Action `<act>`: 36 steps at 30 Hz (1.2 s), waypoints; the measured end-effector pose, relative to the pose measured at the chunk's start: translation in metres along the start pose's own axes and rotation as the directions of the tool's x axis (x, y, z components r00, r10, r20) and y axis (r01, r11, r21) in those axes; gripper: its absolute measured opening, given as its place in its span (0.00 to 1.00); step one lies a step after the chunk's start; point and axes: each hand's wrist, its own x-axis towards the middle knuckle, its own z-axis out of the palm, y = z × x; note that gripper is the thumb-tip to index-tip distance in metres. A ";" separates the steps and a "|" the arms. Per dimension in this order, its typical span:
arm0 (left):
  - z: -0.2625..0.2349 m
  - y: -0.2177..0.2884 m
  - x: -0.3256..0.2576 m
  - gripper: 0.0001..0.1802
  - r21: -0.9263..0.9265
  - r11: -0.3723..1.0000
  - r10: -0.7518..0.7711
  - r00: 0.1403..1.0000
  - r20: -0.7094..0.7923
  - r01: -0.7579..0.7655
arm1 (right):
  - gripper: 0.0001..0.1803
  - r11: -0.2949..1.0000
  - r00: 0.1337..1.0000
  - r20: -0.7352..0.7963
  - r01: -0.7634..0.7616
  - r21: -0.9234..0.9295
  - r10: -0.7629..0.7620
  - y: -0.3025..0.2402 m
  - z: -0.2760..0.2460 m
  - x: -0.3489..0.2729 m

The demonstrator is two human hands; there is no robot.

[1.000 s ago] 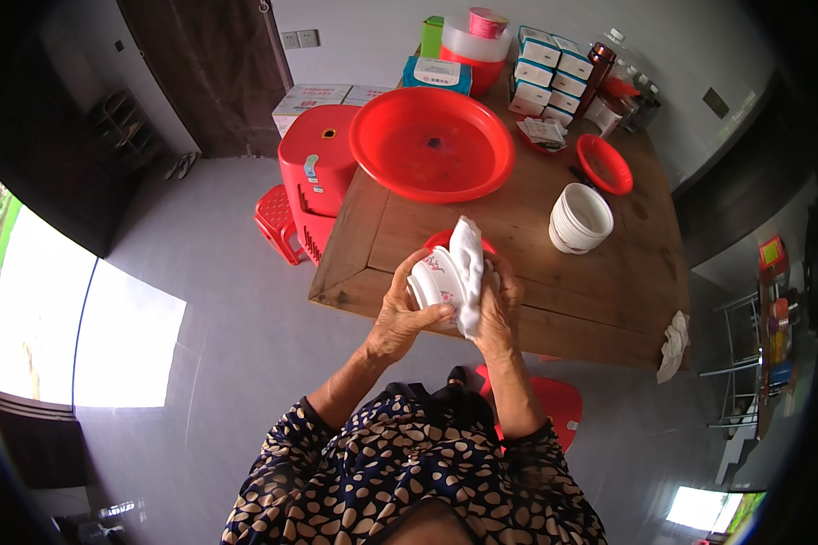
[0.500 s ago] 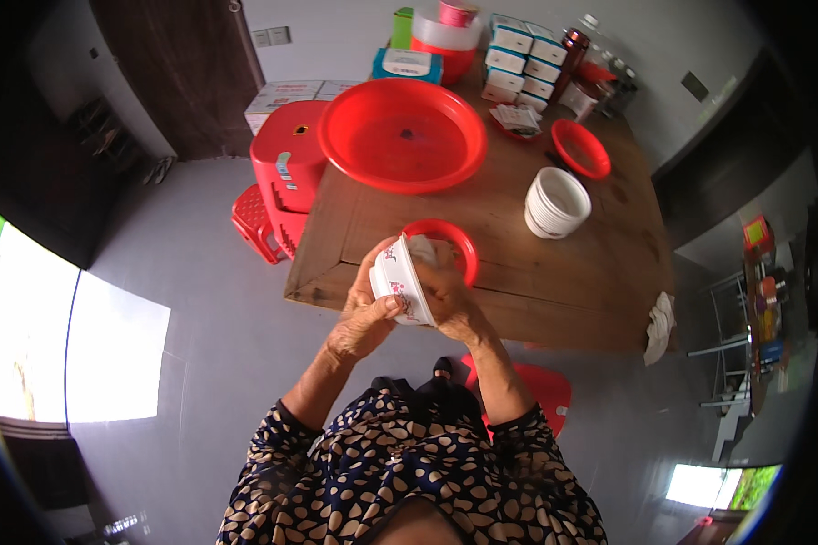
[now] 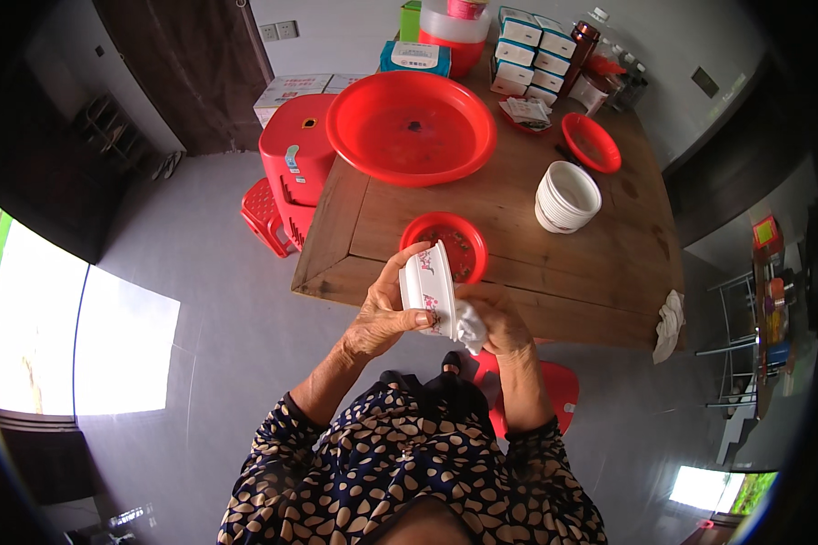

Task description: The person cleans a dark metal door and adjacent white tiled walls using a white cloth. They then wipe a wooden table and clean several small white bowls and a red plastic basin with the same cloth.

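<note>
A white bowl [image 3: 424, 292] with pink flower prints is tipped on its side in front of my body, near the table's front edge. My left hand [image 3: 384, 313] grips it from the left, thumb on the outer wall. On the bowl's open side, my right hand [image 3: 500, 320] is closed on a white cloth [image 3: 469, 327] that touches the rim. Just beyond the bowl a small red basin [image 3: 461, 238] holds small dark bits. Further right stands a stack of white bowls [image 3: 568, 198].
A large red basin [image 3: 412, 127] sits on the wooden table [image 3: 518, 241]. Behind are white tissue packs [image 3: 518, 53], bottles and a red dish [image 3: 593, 143]. Another white cloth [image 3: 670, 325] hangs at the right edge. Red stools [image 3: 300, 150] stand left; a red seat [image 3: 554, 391] is below the table.
My right hand with the cloth has come out of the bowl toward me, to the near part of its rim. The bowl has shifted slightly right, and more of the small red basin shows.
</note>
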 end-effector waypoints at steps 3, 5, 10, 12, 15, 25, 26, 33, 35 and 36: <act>-0.001 -0.002 0.001 0.52 0.063 0.996 0.071 0.997 -0.041 -0.068 | 0.17 0.944 0.951 -0.212 0.267 0.194 -0.226 0.006 0.005 0.000; 0.000 -0.004 0.001 0.53 0.110 0.991 0.090 0.992 -0.085 -0.080 | 0.20 0.921 0.888 -0.315 0.379 0.091 -0.334 0.011 -0.005 -0.003; 0.000 -0.006 0.001 0.55 0.107 0.977 0.190 0.981 -0.038 -0.185 | 0.13 0.807 0.884 -0.157 0.313 -0.501 -0.440 -0.011 0.032 -0.005; 0.004 -0.001 0.000 0.56 0.143 0.968 0.211 0.977 -0.019 -0.206 | 0.12 0.655 0.877 -0.024 0.340 -0.675 -0.480 -0.012 0.038 -0.010; 0.004 0.002 -0.004 0.57 0.250 0.945 0.213 0.977 0.023 -0.212 | 0.11 0.624 0.902 0.020 0.313 -0.716 -0.431 -0.023 0.034 -0.021; -0.010 0.004 -0.012 0.51 0.061 0.973 0.229 0.961 -0.156 -0.222 | 0.20 0.741 0.987 -0.069 0.061 -0.668 -0.144 -0.017 -0.011 -0.046; -0.010 0.002 -0.012 0.51 0.042 0.976 0.220 0.962 -0.163 -0.216 | 0.19 0.717 0.964 -0.081 0.129 -0.685 -0.251 -0.016 -0.010 -0.044; 0.009 -0.010 -0.003 0.47 -0.063 0.990 0.112 0.977 -0.184 -0.125 | 0.17 0.409 0.862 0.223 0.425 -0.808 -0.455 0.000 0.015 -0.014; 0.011 -0.009 -0.005 0.45 -0.067 0.994 0.064 0.967 -0.246 -0.083 | 0.17 0.435 0.882 0.207 0.398 -0.808 -0.424 0.002 0.009 -0.016; 0.010 -0.010 -0.006 0.44 -0.048 0.997 0.045 0.975 -0.218 -0.057 | 0.16 0.448 0.891 0.199 0.385 -0.807 -0.407 0.005 0.005 -0.018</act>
